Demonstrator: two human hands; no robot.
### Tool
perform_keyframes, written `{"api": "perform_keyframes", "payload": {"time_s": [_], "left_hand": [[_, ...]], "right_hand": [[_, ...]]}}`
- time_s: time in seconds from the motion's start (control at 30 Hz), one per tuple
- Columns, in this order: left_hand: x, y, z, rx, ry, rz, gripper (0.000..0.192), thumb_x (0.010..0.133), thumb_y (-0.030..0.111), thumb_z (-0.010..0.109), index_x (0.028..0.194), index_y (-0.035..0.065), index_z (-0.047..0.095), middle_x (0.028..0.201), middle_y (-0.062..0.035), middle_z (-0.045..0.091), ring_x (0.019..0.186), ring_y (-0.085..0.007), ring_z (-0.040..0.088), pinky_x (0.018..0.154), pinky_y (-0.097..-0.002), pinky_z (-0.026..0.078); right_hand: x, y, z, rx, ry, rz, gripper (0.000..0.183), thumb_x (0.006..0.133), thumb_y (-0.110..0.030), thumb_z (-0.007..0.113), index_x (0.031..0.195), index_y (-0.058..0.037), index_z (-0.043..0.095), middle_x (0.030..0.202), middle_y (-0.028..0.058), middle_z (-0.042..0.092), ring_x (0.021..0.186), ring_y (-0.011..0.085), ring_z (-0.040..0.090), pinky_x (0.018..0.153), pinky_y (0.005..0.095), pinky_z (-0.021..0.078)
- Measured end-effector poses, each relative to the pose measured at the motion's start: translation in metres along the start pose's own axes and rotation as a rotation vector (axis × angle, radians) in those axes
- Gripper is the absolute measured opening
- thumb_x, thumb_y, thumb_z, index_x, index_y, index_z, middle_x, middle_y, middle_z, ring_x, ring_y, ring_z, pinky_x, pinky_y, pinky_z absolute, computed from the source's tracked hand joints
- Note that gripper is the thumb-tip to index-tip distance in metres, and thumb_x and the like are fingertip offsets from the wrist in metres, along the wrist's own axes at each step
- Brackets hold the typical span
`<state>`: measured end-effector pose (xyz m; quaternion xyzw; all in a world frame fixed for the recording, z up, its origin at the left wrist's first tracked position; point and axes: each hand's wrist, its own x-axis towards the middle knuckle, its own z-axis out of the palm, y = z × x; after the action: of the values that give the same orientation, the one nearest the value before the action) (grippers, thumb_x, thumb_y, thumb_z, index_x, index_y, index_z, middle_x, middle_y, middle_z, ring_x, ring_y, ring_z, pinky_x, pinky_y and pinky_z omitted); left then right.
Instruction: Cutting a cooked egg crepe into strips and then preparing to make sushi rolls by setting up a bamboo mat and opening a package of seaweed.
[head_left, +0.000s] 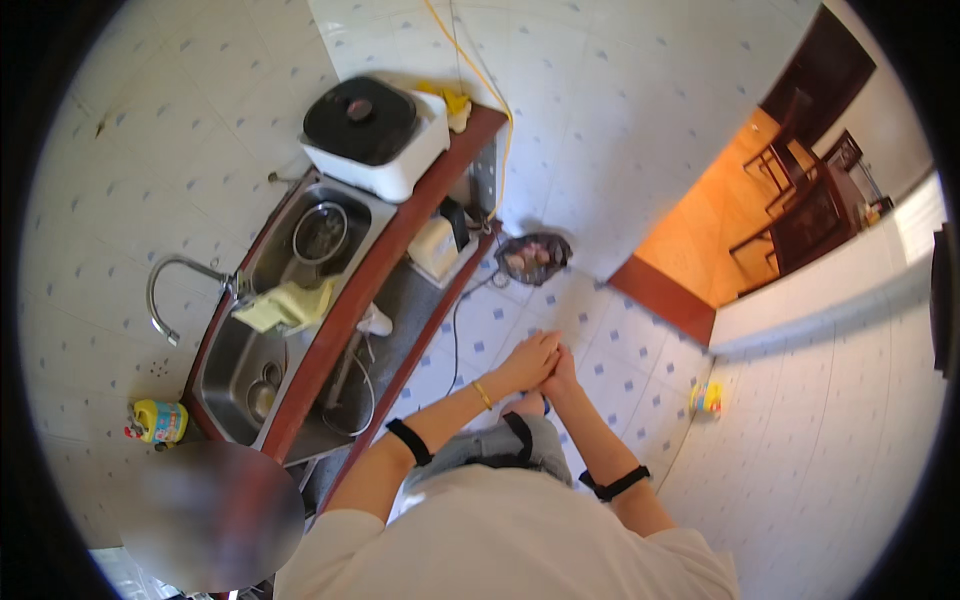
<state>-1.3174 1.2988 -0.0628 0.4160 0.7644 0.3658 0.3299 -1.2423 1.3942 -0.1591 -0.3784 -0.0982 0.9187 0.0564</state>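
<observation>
My left hand and my right hand meet in front of my body, over the tiled floor, with fingers touching or clasped. No object shows between them, though the overlap hides the palms. To the left stands a counter with a double steel sink. A steel bowl sits in its far basin, and a yellow-green cloth hangs over the divider. A curved tap rises behind the sink.
A white appliance with a black lid stands at the counter's far end. A dark-bagged bin is on the floor beyond my hands. A lower shelf holds several items. A yellow container stands by the right wall, near the doorway sill.
</observation>
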Motion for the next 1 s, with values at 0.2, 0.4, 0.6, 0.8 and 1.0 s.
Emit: {"api": "perform_keyframes", "payload": {"time_s": [0.2, 0.4, 0.6, 0.8, 1.0], "left_hand": [[0.114, -0.043, -0.038, 0.141, 0.404, 0.356, 0.057, 0.086, 0.019, 0.052, 0.133, -0.0045, 0.030, 0.128, -0.0311, 0.039, 0.118, -0.0459, 0.037, 0.099, -0.0486, 0.033], [0.154, -0.061, -0.068, -0.174, 0.551, -0.094, 0.062, 0.088, 0.026, 0.053, 0.137, -0.0033, 0.027, 0.138, -0.0327, 0.026, 0.124, -0.0431, 0.035, 0.101, -0.0442, 0.033], [0.026, -0.120, -0.024, -0.231, 0.528, -0.426, 0.042, 0.088, 0.024, 0.052, 0.120, -0.0019, 0.050, 0.121, -0.0210, 0.054, 0.112, -0.0353, 0.050, 0.094, -0.0388, 0.041], [-0.172, -0.128, 0.085, -0.241, 0.685, -0.854, 0.039, 0.087, 0.027, 0.051, 0.116, 0.0016, 0.055, 0.112, -0.0200, 0.060, 0.102, -0.0364, 0.057, 0.089, -0.0409, 0.045], [-0.299, -0.078, 0.203, -0.441, 1.123, -1.196, 0.036, 0.088, 0.026, 0.051, 0.117, 0.0038, 0.056, 0.107, -0.0197, 0.062, 0.098, -0.0352, 0.060, 0.085, -0.0409, 0.047]], "right_hand": [[0.065, -0.071, 0.110, -0.048, 0.089, 0.021, 0.035, 0.093, -0.035, 0.034, 0.110, -0.0102, 0.053, 0.106, 0.0090, 0.059, 0.102, 0.0259, 0.056, 0.090, 0.0430, 0.0453], [0.137, -0.094, 0.125, 0.027, 0.188, -0.024, 0.040, 0.094, -0.041, 0.038, 0.120, -0.0107, 0.043, 0.118, 0.0146, 0.055, 0.108, 0.0343, 0.053, 0.093, 0.0457, 0.0424], [0.150, -0.029, 0.005, -0.166, 0.103, 0.484, 0.021, 0.091, -0.027, 0.051, 0.106, -0.0119, 0.048, 0.112, 0.0167, 0.057, 0.103, 0.0314, 0.056, 0.088, 0.0447, 0.0458], [0.148, 0.025, -0.036, -0.519, 0.263, 0.718, 0.014, 0.088, -0.021, 0.054, 0.099, -0.0128, 0.054, 0.107, 0.0134, 0.058, 0.096, 0.0253, 0.059, 0.081, 0.0401, 0.0468], [0.138, 0.106, 0.016, -0.801, 0.236, 0.663, 0.012, 0.087, -0.017, 0.050, 0.097, -0.0146, 0.055, 0.095, 0.0057, 0.060, 0.085, 0.0172, 0.059, 0.078, 0.0364, 0.0465]]}}
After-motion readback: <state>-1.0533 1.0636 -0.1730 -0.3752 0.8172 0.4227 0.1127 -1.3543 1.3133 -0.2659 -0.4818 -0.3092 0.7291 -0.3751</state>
